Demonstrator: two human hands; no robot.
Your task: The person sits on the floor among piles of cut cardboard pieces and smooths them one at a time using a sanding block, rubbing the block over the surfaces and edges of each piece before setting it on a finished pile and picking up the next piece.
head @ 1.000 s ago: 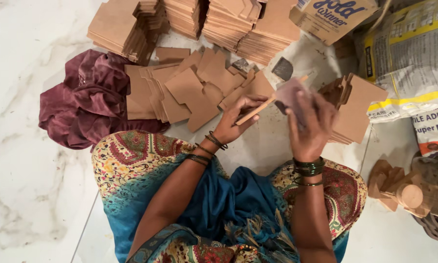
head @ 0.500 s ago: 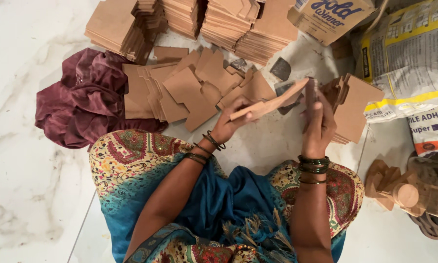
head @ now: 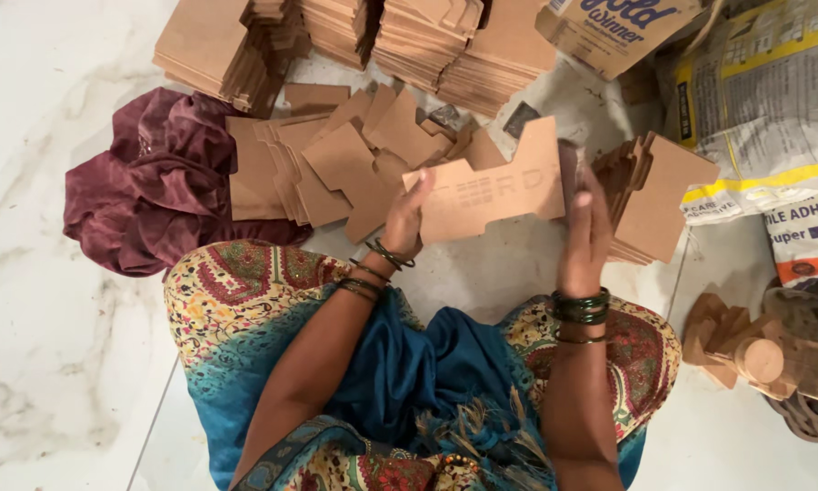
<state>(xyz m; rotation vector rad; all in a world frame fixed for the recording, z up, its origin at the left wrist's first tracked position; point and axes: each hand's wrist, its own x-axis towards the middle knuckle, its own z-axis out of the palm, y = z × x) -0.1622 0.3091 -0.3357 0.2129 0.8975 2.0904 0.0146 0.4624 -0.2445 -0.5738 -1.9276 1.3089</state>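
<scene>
Between both hands I hold a flat brown cardboard cut-out [head: 495, 193], its broad face turned up toward me. My left hand [head: 404, 218] grips its left end from below. At the cut-out's right end, my right hand [head: 587, 232] stands on edge against it with the fingers straight. Under the cut-out lies a loose spread of similar cardboard pieces [head: 336, 164] on the white marble floor. A tilted stack of the same pieces [head: 659, 200] leans just right of my right hand.
Tall stacks of cardboard blanks [head: 427, 36] line the far side. A maroon cloth [head: 145, 191] lies bunched at the left. A cardboard box [head: 609, 32], printed sacks [head: 773, 118] and wooden shapes [head: 754, 359] crowd the right. My patterned lap [head: 245, 300] fills the near side.
The cardboard piece has turned from edge-on to flat and face-up. My right hand has moved to its right end while my left hand stays on its left end.
</scene>
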